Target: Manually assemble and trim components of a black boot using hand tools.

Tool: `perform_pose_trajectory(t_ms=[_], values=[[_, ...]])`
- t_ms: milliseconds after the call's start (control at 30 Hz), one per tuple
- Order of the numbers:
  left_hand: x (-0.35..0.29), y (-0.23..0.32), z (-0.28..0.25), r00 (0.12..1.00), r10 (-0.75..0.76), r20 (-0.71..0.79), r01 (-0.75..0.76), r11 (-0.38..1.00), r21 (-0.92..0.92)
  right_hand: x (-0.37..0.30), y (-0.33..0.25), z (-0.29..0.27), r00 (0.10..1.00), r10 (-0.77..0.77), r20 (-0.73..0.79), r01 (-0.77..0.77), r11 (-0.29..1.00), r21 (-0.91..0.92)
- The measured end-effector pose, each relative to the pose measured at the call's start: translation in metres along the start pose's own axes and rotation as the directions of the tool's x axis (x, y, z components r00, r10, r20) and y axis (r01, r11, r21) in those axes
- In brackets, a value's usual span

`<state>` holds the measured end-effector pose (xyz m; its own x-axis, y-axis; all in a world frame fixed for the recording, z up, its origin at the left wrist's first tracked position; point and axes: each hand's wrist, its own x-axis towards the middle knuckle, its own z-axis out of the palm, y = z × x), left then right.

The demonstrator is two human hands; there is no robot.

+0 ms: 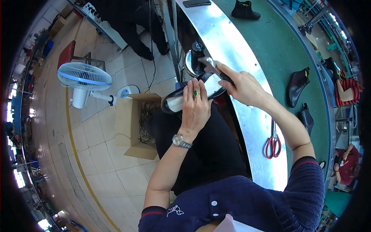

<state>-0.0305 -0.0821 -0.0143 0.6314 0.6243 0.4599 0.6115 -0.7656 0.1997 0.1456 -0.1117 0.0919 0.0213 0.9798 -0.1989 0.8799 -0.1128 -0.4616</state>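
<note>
A dark shoe lies sole up across my lap, with its pale underside showing. My left hand, with a green-stoned ring and a wristwatch, holds the shoe; its fingers stretch across the sole and its thumb is hidden. My right hand is closed round the dark handle of a metal-headed hand tool. The tool's head is above the far end of the shoe, near a black cylindrical stand. Whether it is a hammer or pincers I cannot make out, nor whether it touches the shoe.
Red-handled scissors lie on the metal bench at my right. Beyond runs a green conveyor with dark boots. An open cardboard box and a fan stand left. Other people are beyond the bench and ahead.
</note>
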Motion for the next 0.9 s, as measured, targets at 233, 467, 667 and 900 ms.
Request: perform_pose_trajectory(t_ms=[233,467,667,900], values=[[0.002,-0.001,0.001,1.000,-0.007,-0.002,0.007,1.000,-0.022,-0.001,-0.006,0.005,0.998,-0.040,0.054,0.048,0.985,-0.164],[0.030,-0.021,-0.043,0.973,-0.175,0.150,0.207,0.950,-0.233,-0.007,-0.005,0.020,0.999,-0.036,0.031,0.043,0.963,-0.267],[0.035,-0.068,-0.046,0.950,-0.137,0.281,0.260,0.844,-0.469,-0.013,-0.008,0.002,0.881,-0.060,0.470,-0.270,0.751,0.602],[0.030,-0.066,-0.060,0.831,-0.236,0.504,0.520,0.652,-0.552,-0.009,-0.025,0.017,0.806,-0.019,0.592,-0.422,0.681,0.598]])
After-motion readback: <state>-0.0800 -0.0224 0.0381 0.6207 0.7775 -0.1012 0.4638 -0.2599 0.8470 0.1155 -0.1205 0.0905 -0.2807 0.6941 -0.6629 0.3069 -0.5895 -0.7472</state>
